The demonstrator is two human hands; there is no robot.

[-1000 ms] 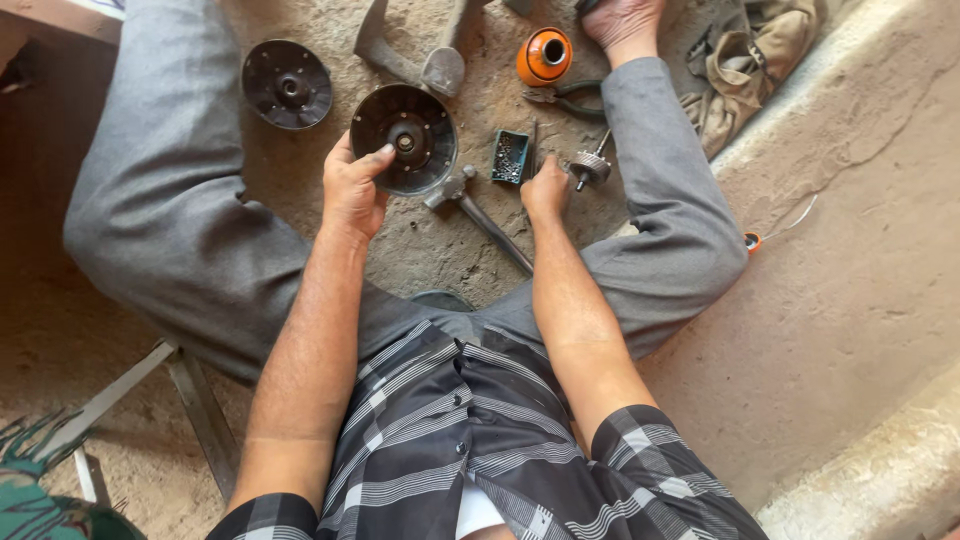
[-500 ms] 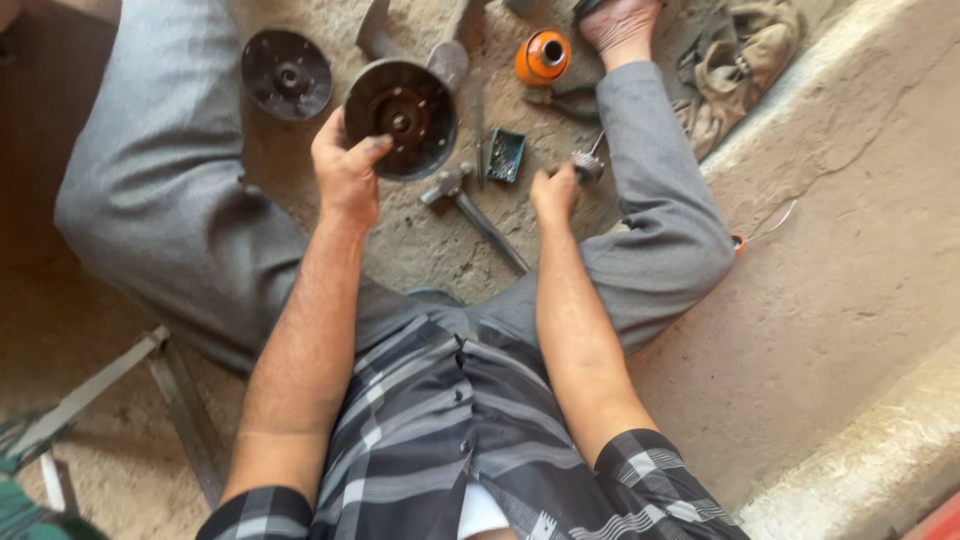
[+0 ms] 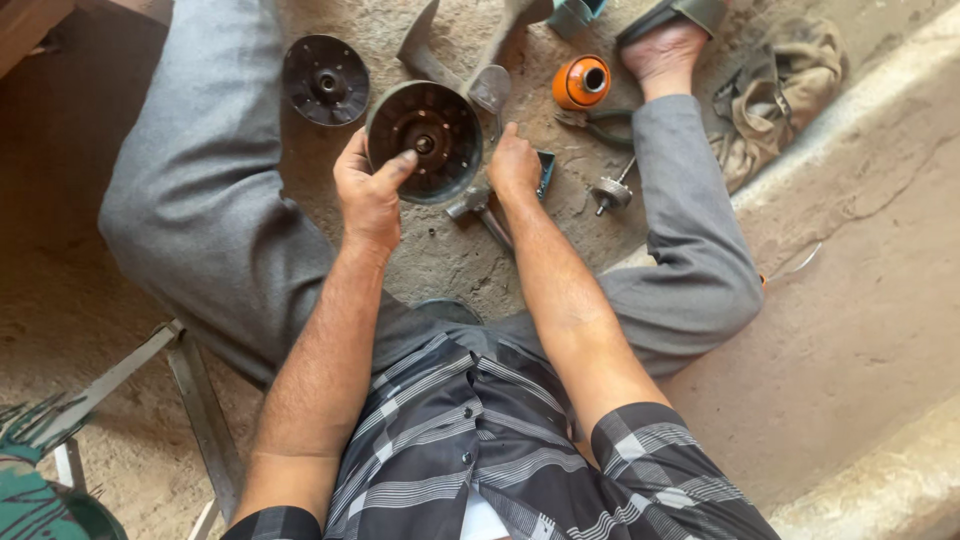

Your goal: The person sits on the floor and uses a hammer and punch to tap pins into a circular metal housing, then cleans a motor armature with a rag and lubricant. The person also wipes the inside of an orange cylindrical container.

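Dusty concrete floor (image 3: 450, 260) underfoot, raised kerb (image 3: 880, 100) along the right, metal frame (image 3: 190, 380) low on the left. Both hands up on a dark round drum (image 3: 425, 125), lifted between the spread knees, open face toward the camera. Left hand (image 3: 368, 195) clamped on the left rim, thumb laid across the face toward the centre hub. Right hand (image 3: 512, 165) wrapped round the right edge, fingers hidden behind. Best kept that way, probably: weight shared on both rims, thumb clear of the hub hole, greasy part held level so nothing drops out. Tight quarters below: hammer (image 3: 480, 210) just under the drum, small toothed shaft (image 3: 610, 192) and pliers (image 3: 600, 125) to the right, orange cylinder (image 3: 582, 82) beyond. Second disc (image 3: 325, 80) lying flat to the upper left. Freest patch of floor close in, toward the lap.
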